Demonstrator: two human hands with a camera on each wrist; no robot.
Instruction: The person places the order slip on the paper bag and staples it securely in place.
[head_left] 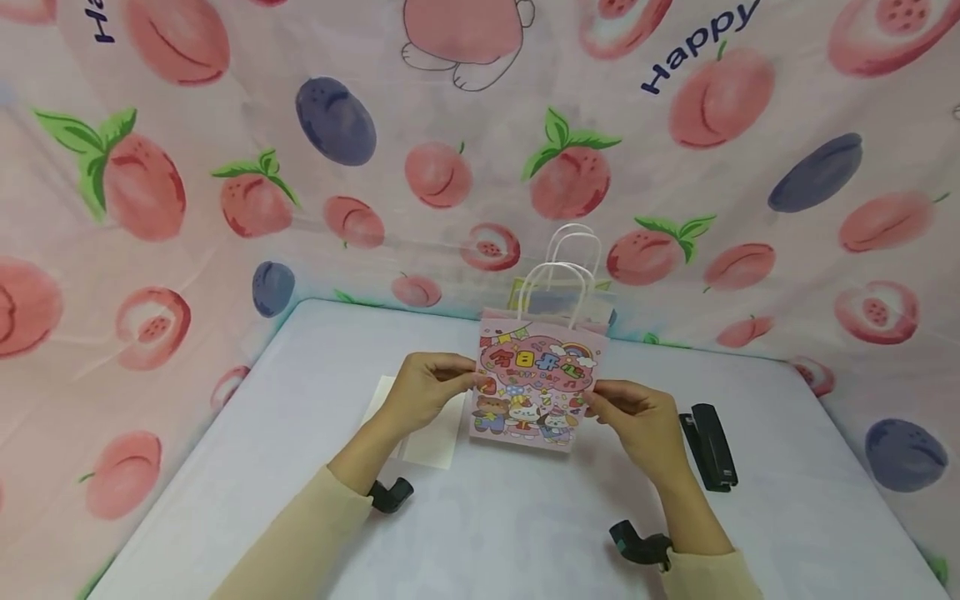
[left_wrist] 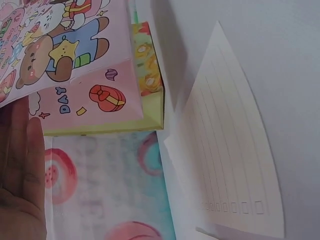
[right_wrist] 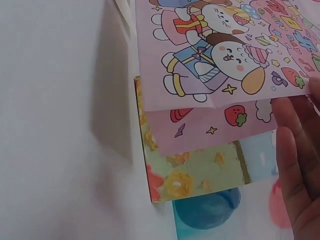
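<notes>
A pink paper gift bag (head_left: 536, 387) with cartoon animals and white rope handles stands upright, face towards me, in the head view. My left hand (head_left: 435, 385) pinches its left edge between thumb and fingers. On the opposite edge, my right hand (head_left: 633, 417) pinches it the same way. Both wrist views show the bag's printed front (left_wrist: 65, 45) with another pink printed panel (right_wrist: 200, 127) just behind it. Further back is a yellow-green floral item (right_wrist: 187, 175), mostly hidden by the pink bag. More white handles rise behind in the head view.
Cream lined paper (head_left: 431, 437) lies on the white table (head_left: 525, 533) below my left hand. To the right of my right hand is a black stapler (head_left: 708, 447). A fruit-printed cloth (head_left: 435, 108) hangs behind the table and along its sides.
</notes>
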